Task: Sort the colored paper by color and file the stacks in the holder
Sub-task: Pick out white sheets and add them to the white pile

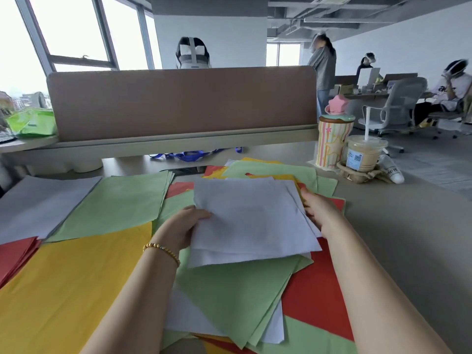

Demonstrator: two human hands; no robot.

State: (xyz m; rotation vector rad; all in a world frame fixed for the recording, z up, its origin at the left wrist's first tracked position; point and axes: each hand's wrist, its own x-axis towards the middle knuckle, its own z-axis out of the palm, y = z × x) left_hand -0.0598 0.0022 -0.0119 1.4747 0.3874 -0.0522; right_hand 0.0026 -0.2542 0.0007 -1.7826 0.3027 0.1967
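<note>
Both hands hold a small bundle of white sheets (251,221) above the unsorted pile (255,290), at the centre of the view. The left hand (182,227) has its grip grasping the bundle's edge at 9 o'clock, thumb on top of the paper. The right hand (319,210) has its grip grasping the opposite edge at 3 o'clock, fingers hidden beneath the sheets. A beaded bracelet (162,251) sits on the left wrist.

The unsorted pile lies on the counter (408,226) directly under the bundle and holds overlapping green, red, yellow and white sheets at mixed angles.

Sorted stacks lie from 8 to 10 o'clock of the bundle:
- Green stack (115,203) at 9 o'clock, just beside the unsorted pile.
- White stack (38,203) at 9 o'clock, beyond the green stack and partly under it.
- Yellow stack (71,284) at 8 o'clock, overlapping the near edge of the green stack.
- Red stack (15,256) at the far left edge of the view, beside the yellow stack.

A striped tumbler (332,141) and a lidded drink cup (365,154) with a straw stand at 2 o'clock, touching each other. A desk divider (184,103) stands at 12 o'clock. A paper holder cannot be identified in the view.
</note>
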